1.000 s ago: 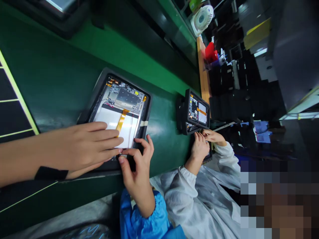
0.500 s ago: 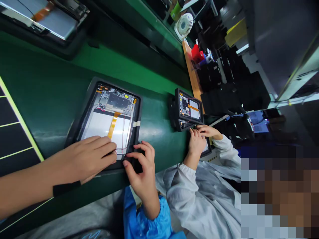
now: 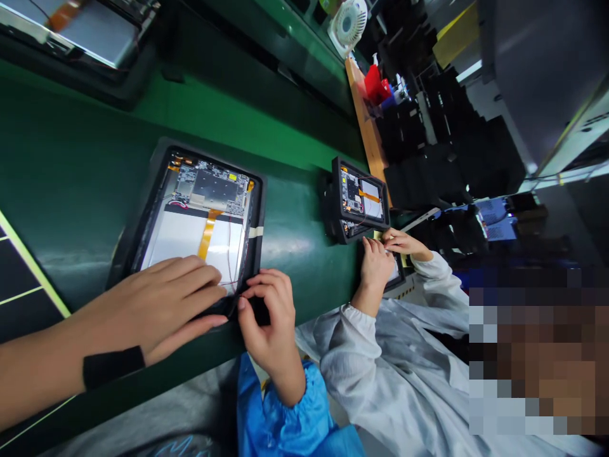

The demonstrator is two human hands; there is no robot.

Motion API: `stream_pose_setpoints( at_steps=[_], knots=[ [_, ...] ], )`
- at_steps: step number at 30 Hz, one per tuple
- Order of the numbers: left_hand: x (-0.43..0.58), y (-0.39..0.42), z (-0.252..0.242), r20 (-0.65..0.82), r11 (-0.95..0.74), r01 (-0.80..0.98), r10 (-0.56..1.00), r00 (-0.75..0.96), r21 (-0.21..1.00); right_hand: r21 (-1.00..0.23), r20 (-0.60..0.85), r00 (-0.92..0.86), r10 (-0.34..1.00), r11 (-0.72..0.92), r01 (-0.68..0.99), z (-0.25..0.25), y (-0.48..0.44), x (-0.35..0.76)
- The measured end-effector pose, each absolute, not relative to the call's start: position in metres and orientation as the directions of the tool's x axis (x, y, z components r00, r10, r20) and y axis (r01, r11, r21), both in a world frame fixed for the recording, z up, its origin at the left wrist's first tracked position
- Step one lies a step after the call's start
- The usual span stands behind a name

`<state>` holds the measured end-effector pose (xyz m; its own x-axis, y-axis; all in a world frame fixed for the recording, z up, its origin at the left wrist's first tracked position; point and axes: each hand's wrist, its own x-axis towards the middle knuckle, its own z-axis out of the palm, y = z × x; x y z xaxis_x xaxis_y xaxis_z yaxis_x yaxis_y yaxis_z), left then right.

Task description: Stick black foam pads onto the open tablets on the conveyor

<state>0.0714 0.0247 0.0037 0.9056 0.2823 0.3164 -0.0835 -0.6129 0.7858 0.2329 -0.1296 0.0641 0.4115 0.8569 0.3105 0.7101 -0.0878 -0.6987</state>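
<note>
An opened tablet [image 3: 212,184] lies in a black frame [image 3: 257,209] on the green bench, its circuit board, silvery panels and orange ribbon cable [image 3: 207,236] showing. My left hand [image 3: 166,298], a black band at its wrist, rests over the tablet's near edge with fingers stretched and thumb apart. Beneath those fingers the near part of the tablet is hidden. At the near right corner my right hand [image 3: 269,311], in a blue sleeve, has thumb and forefinger pinched; what lies between them is too small to make out. Thin dark wires [image 3: 229,247] run down toward that corner.
Another opened device [image 3: 104,38] lies at the upper left. To the right stand stacked frames with a tablet [image 3: 364,193], beside a co-worker's hands [image 3: 378,263] at another device. A white fan [image 3: 349,25] and a wooden strip [image 3: 361,114] are farther back.
My left thumb has come out from under the hand and stretches toward the right hand. My right thumb and forefinger have closed together at the corner. The view has shifted slightly.
</note>
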Motion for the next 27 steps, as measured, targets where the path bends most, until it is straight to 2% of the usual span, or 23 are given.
stream_pose_setpoints(
  at_steps=[4, 9, 11, 15, 19, 22, 27],
  knots=[
    [0.080, 0.018, 0.016, 0.299, -0.648, -0.064, 0.259, 0.919, 0.759, -0.698, 0.311, 0.412, 0.856, -0.089, 0.711, 0.068, -0.131, 0.232],
    [0.083, 0.018, 0.024, 0.327, -0.535, -0.050, 0.437, 0.838, 0.844, -0.632, 0.316, 0.268, 0.910, -0.009, 0.775, 0.071, -0.132, 0.246],
    [0.083, 0.018, 0.026, 0.315, -0.526, -0.045, 0.437, 0.842, 0.849, -0.569, 0.338, 0.232, 0.912, 0.002, 0.822, 0.071, -0.131, 0.252],
    [0.085, 0.019, 0.030, 0.324, -0.659, -0.010, 0.357, 0.876, 0.752, -0.478, 0.323, 0.207, 0.924, -0.030, 0.878, 0.072, -0.127, 0.256],
    [0.087, 0.017, 0.030, 0.347, -0.765, 0.042, 0.339, 0.874, 0.643, -0.552, 0.291, 0.176, 0.941, 0.015, 0.834, 0.072, -0.127, 0.251],
    [0.086, 0.012, 0.028, 0.343, -0.777, 0.093, 0.377, 0.861, 0.622, -0.616, 0.268, 0.188, 0.945, 0.019, 0.787, 0.070, -0.127, 0.247],
    [0.083, 0.008, 0.027, 0.336, -0.761, 0.157, 0.449, 0.828, 0.629, -0.610, 0.249, 0.182, 0.951, 0.008, 0.792, 0.068, -0.123, 0.248]
  ],
)
